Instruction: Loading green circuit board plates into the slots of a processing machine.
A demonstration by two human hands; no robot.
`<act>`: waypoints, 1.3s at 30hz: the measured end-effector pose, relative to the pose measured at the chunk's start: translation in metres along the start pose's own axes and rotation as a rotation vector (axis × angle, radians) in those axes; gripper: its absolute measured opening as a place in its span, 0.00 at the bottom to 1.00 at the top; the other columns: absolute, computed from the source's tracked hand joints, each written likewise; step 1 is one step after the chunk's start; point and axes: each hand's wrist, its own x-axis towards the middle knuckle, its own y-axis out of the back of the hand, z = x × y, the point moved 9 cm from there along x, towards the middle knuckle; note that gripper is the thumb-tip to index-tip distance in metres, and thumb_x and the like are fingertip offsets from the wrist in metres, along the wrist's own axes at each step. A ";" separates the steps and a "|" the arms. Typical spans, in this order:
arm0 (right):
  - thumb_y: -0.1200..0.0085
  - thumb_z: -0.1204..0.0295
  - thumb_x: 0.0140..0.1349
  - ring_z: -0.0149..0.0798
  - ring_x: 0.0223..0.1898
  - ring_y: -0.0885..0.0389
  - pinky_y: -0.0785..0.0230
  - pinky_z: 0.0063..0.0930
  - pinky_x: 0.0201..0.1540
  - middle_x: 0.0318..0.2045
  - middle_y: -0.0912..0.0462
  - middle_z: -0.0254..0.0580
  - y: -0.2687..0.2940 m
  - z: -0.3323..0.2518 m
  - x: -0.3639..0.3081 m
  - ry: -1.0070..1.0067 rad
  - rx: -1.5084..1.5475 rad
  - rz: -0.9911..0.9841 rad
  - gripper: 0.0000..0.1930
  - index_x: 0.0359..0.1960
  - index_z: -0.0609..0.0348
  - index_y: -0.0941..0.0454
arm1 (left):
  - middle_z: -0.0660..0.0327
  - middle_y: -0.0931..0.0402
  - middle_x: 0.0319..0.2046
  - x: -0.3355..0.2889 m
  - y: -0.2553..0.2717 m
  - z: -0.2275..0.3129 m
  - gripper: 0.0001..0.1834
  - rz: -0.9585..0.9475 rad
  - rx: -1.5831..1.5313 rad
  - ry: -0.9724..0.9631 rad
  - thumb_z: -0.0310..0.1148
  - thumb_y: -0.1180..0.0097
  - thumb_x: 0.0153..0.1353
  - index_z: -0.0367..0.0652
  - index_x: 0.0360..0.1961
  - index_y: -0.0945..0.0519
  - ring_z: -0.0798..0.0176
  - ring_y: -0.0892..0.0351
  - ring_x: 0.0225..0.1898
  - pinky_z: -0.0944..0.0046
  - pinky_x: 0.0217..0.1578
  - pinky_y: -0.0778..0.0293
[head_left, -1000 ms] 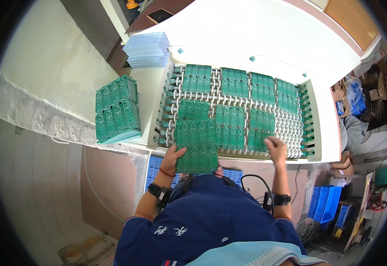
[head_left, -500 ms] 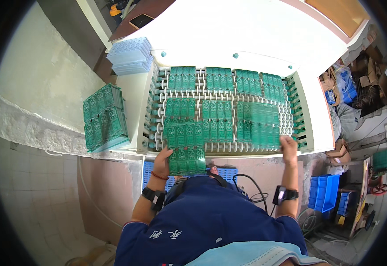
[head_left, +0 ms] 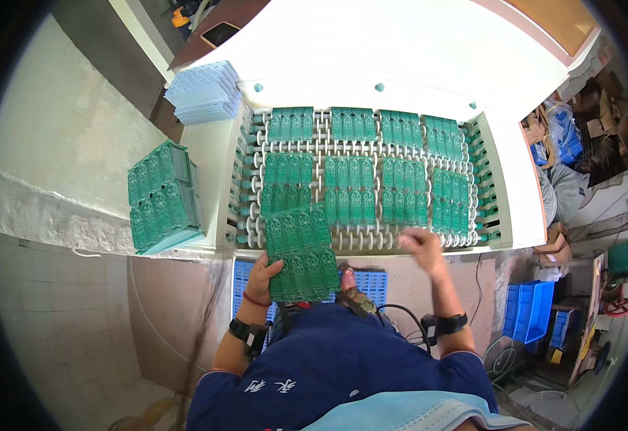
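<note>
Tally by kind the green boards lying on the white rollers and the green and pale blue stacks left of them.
Green boards on white rollers: 8
Green stack: 1
Pale blue stack: 1
Total: 10

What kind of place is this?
Probably a small circuit-board workshop: green boards lie in rows on a white roller conveyor, a thick board stack sits at its left, and blue plastic bins stand at the right.

left grip (head_left: 261,279) partly hidden, mask (head_left: 407,411) cut off
</note>
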 end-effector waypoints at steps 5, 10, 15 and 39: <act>0.43 0.71 0.55 0.27 0.22 0.21 0.29 0.18 0.22 0.21 0.21 0.39 -0.136 -0.017 -0.060 -0.213 0.448 -0.670 0.10 0.33 0.67 0.23 | 0.55 0.28 0.46 -0.006 -0.013 -0.015 0.20 -0.008 0.091 0.014 0.24 0.51 0.58 0.34 0.53 0.35 0.61 0.26 0.46 0.61 0.46 0.28; 0.44 0.72 0.56 0.27 0.21 0.21 0.29 0.18 0.21 0.20 0.21 0.38 -0.152 0.001 -0.080 -0.277 0.478 -0.603 0.08 0.30 0.67 0.24 | 0.54 0.29 0.48 -0.015 0.001 -0.024 0.21 -0.036 0.188 -0.014 0.24 0.52 0.58 0.34 0.54 0.36 0.61 0.27 0.47 0.61 0.47 0.28; 0.45 0.72 0.56 0.27 0.19 0.22 0.30 0.17 0.19 0.19 0.22 0.37 -0.164 0.008 -0.103 -0.269 0.438 -0.498 0.07 0.29 0.66 0.24 | 0.56 0.28 0.46 -0.035 0.017 -0.028 0.19 -0.075 0.157 -0.019 0.22 0.54 0.59 0.34 0.53 0.35 0.63 0.27 0.46 0.64 0.46 0.29; 0.47 0.71 0.59 0.27 0.18 0.25 0.31 0.17 0.18 0.22 0.24 0.36 -0.212 0.005 -0.072 -0.165 0.710 -0.220 0.09 0.32 0.67 0.25 | 0.47 0.33 0.51 -0.149 0.076 -0.003 0.27 -0.202 -0.154 -0.180 0.23 0.56 0.54 0.28 0.56 0.40 0.53 0.31 0.52 0.58 0.54 0.36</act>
